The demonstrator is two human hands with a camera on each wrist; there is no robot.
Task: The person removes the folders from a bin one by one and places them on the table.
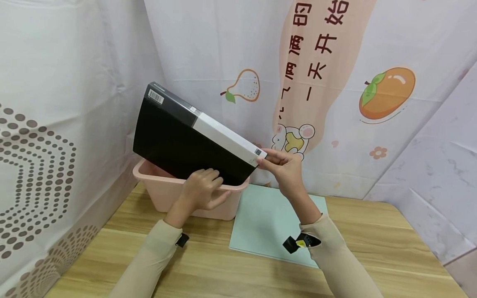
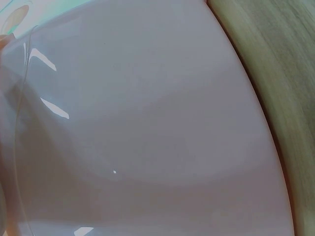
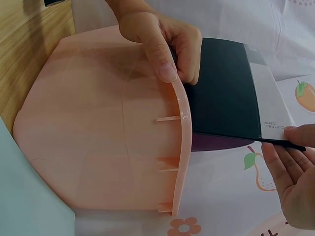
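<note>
Evidently, right fingers (image 3: 276, 168) pinch the binder (image 1: 175, 140) lettered "FILE"; left fingers (image 3: 189, 58) grip the basin (image 1: 160, 194).

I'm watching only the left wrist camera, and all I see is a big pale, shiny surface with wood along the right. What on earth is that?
Observer: The head view shows it is the outside of a pink bin.
Visitor: Oh! Is somebody holding it?
Observer: Yes. The left hand grips its rim, thumb on the outside; the right wrist view shows that best.
Visitor: Anything else being held?
Observer: The right hand pinches one end of a tilted black folder.
</note>
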